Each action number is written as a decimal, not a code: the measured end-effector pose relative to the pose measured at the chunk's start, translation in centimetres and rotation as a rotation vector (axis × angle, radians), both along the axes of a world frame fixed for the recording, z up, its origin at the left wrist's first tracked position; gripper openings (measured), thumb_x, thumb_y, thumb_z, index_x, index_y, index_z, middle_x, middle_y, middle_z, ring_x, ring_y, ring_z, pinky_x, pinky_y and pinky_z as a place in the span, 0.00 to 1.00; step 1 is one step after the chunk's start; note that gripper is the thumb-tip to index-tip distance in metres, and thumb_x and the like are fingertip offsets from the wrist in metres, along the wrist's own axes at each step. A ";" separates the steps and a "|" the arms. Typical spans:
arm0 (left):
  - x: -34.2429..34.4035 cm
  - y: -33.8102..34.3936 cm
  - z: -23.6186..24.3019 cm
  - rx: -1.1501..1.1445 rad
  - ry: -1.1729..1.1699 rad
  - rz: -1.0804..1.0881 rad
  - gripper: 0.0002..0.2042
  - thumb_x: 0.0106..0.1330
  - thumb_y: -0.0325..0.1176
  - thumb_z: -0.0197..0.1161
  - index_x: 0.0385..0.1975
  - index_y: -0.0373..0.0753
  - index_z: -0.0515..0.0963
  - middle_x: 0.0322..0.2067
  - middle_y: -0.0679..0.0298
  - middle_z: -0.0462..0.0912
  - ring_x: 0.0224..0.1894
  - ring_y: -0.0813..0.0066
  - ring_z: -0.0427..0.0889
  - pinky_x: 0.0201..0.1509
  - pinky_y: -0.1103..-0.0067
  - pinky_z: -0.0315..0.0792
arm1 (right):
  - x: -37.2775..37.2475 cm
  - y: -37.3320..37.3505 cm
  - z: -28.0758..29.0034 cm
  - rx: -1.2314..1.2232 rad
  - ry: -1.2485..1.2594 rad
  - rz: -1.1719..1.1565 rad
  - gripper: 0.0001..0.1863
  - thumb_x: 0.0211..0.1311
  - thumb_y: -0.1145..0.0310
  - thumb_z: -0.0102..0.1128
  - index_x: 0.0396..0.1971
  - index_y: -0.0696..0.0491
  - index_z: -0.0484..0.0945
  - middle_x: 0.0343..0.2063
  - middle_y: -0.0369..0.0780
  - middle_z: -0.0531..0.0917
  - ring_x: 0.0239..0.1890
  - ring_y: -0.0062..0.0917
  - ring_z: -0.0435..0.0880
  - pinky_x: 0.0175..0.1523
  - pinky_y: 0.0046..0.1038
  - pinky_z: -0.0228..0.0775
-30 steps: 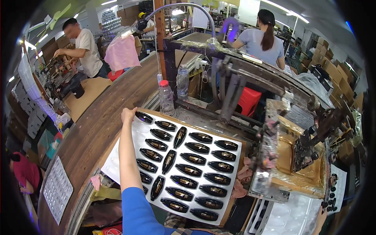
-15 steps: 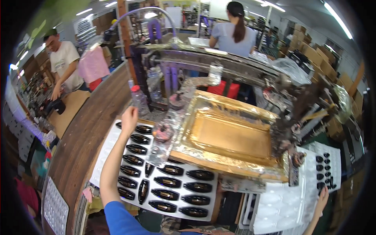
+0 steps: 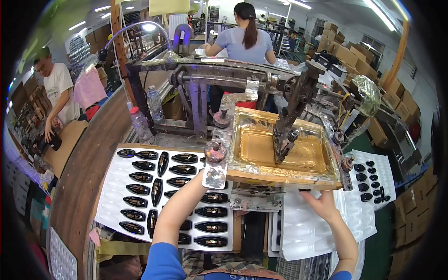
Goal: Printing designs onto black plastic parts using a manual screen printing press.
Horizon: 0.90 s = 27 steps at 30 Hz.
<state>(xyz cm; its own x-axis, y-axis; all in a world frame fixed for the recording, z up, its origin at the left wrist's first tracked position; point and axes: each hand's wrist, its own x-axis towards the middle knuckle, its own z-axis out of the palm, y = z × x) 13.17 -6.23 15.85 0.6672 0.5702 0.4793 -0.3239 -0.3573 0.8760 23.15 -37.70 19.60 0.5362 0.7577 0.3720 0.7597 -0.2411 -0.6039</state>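
A wooden screen-printing frame point(image 3: 280, 175) with a gold-coloured mesh sits in a paint-stained metal press point(image 3: 233, 70). The squeegee arm point(image 3: 294, 109) reaches down onto the mesh. My left forearm point(image 3: 186, 200) crosses the white tray point(image 3: 109, 198) and passes under the frame's left corner; the hand itself is hidden there. Close below the frame's front edge is my right hand point(image 3: 324, 205), thumb to the left and fingertips partly covered by the wood. A small dark sliver shows by the thumb tip. Glossy black pieces with gold print, such as this oval piece point(image 3: 211, 212), fill the tray.
More white moulded trays point(image 3: 303, 233) are stacked at right, with smaller black pieces point(image 3: 363, 177) on one. A red-capped bottle point(image 3: 141, 126) stands left of the press. One person point(image 3: 245, 37) sits beyond it; another point(image 3: 63, 88) works at far left.
My right hand has come left from the black pieces to the frame's front edge. My left hand has moved right, under the frame. The squeegee arm has swung over the mesh. The view has shifted.
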 end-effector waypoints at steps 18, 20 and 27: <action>-30.9 25.4 -9.6 0.040 0.226 1.153 0.13 0.50 0.34 0.64 0.32 0.35 0.70 0.20 0.59 0.78 0.23 0.75 0.77 0.29 0.79 0.69 | 0.0 0.1 0.1 -0.240 0.169 -0.275 0.19 0.52 0.68 0.55 0.44 0.61 0.69 0.45 0.48 0.73 0.50 0.38 0.68 0.56 0.33 0.54; -31.2 26.4 -11.1 -0.054 0.324 1.240 0.11 0.50 0.34 0.63 0.29 0.36 0.72 0.21 0.59 0.79 0.24 0.73 0.78 0.32 0.78 0.70 | 6.5 -6.5 -2.8 -0.315 -0.158 -0.474 0.18 0.54 0.70 0.52 0.44 0.63 0.68 0.46 0.50 0.72 0.50 0.42 0.68 0.55 0.33 0.56; -32.7 29.6 -14.8 -0.164 0.556 1.394 0.09 0.50 0.37 0.63 0.22 0.37 0.78 0.21 0.60 0.80 0.26 0.71 0.79 0.35 0.76 0.70 | 20.2 -24.7 -9.0 -0.509 -0.497 -1.066 0.28 0.56 0.62 0.49 0.54 0.60 0.58 0.52 0.54 0.63 0.52 0.47 0.65 0.54 0.37 0.58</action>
